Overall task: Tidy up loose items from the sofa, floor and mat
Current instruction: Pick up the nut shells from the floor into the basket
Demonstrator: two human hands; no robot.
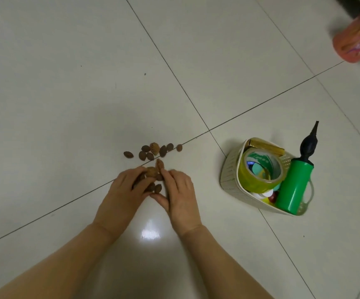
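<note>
On the pale tiled floor [67,61], in the head view, both hands cup a heap of brown fruit pits [153,180]: the left hand [123,195] curls loosely around several, the right hand [179,190] pinches at the heap's edge. A second scatter of pits [153,151] lies just beyond, untouched. Well to the right stands a cream basket [231,169] holding a tape roll [259,169] and a green pump [293,186]. The gathering step seems in hand; next, scoop the handful and carry it to the basket without spilling.
</note>
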